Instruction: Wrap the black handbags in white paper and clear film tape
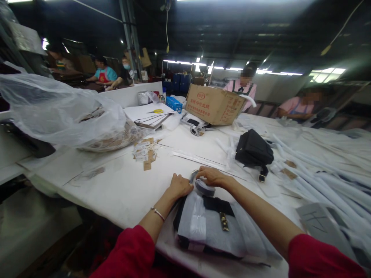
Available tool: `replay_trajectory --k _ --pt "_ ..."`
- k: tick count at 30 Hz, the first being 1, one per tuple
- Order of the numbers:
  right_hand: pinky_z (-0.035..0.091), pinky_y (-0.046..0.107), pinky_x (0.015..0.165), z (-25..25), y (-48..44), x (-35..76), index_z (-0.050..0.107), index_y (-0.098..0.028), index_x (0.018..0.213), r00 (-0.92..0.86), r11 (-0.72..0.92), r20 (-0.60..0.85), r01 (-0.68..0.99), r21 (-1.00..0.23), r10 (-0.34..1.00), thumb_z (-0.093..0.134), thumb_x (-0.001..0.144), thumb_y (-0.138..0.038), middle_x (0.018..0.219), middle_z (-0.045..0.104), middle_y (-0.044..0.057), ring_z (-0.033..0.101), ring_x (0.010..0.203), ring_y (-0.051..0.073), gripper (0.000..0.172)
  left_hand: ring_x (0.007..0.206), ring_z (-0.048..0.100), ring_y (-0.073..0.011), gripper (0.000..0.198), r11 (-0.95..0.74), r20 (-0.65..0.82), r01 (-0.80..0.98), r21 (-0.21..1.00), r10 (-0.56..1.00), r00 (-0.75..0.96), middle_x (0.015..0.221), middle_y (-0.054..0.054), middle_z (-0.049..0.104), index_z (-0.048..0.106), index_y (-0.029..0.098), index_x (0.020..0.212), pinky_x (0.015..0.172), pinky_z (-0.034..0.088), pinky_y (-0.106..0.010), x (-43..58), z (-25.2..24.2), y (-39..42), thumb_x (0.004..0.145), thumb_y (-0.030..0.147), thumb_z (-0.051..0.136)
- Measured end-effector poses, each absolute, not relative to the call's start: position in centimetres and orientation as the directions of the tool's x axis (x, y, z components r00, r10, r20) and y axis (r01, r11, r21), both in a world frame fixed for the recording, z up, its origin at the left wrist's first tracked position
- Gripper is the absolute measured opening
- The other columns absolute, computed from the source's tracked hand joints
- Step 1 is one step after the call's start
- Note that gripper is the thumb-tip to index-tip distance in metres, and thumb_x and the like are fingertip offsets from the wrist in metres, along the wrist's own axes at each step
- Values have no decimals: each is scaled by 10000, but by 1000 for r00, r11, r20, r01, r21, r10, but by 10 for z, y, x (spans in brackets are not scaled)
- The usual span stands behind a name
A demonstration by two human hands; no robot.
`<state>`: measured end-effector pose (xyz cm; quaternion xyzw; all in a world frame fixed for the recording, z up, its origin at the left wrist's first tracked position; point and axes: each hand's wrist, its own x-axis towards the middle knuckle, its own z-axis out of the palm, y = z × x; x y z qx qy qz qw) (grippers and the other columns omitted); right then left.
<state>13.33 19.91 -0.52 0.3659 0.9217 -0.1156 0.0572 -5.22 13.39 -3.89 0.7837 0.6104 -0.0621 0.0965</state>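
Observation:
A grey wrapped package (pixel 214 227) with a black strap and a small metal buckle lies on the white table (pixel 124 189) in front of me. My left hand (pixel 180 186) is closed at the package's far left corner. My right hand (pixel 211 176) is curled over a grey rounded roll-like piece (pixel 205 188) at the package's far edge, fingers bent and pressing on it. A small grey object shows between the two hands; I cannot make out what it is.
A black bag (pixel 254 150) lies to the right, beside long white rolled tubes (pixel 327 177). Paper tags (pixel 145 150) and a full clear plastic bag (pixel 66 112) sit to the left. A cardboard box (pixel 214 104) stands at the back. Other people work at the far side.

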Motion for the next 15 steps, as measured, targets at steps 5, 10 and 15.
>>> replay_trajectory --k 5,10,15 --pt "464 327 753 -5 206 142 709 -200 987 -565 570 -187 821 -34 803 594 798 -181 1046 707 119 653 972 278 222 1085 614 -342 498 -245 -196 965 93 946 259 1066 -205 717 729 140 1046 925 366 -500 -53 -41 135 915 387 317" --pt "456 334 784 -17 214 125 635 -182 1131 -475 484 -147 875 27 867 562 847 -172 1068 705 140 650 1008 275 294 1069 626 -321 468 -251 -171 964 88 950 263 1041 -183 729 733 163 1017 926 367 -482 -55 -43 134 920 373 326" --pt "457 306 813 -22 223 114 601 -210 1221 -449 455 -133 890 22 884 647 823 -273 1164 658 110 628 1044 245 406 1027 641 -335 470 -288 -121 954 88 947 297 984 -196 734 741 134 972 901 391 -492 -56 -46 134 919 357 331"
